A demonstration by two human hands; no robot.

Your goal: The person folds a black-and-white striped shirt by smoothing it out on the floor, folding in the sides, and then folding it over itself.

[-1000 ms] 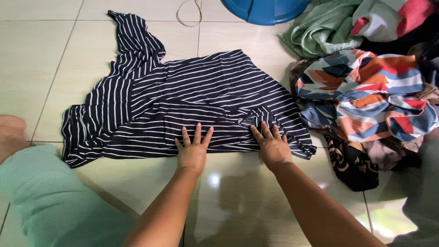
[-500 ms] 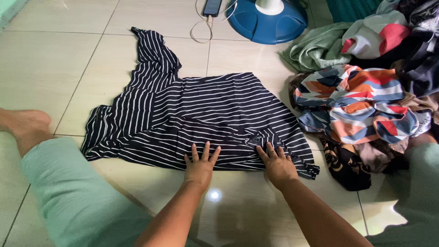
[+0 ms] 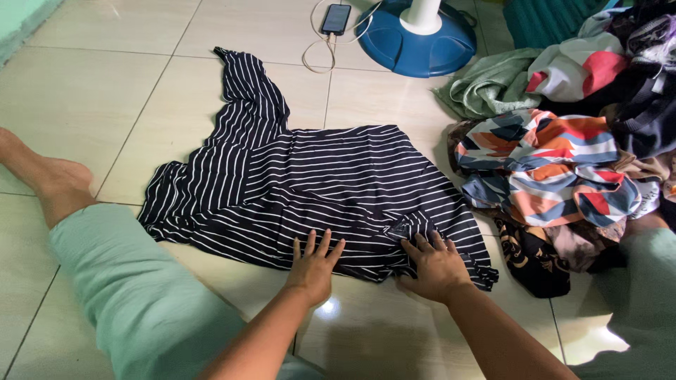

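Floor: glossy beige tile floor [image 3: 84,91].
Shirt: striped shirt [image 3: 317,190], spread flat, centre.
Left hand [image 3: 313,267]: open, flat on hem, 6 o'clock.
Right hand [image 3: 436,266]: open, pressing hem.
Pile: clothes pile [image 3: 556,162], 3 o'clock.

We see a soft, matt, black-and-white striped cloth garment [image 3: 317,190] lying on glossy, smooth cream floor tiles [image 3: 91,84]; beside it, a shiny blue plastic fan base [image 3: 415,42] and a nubby green towel [image 3: 486,84].
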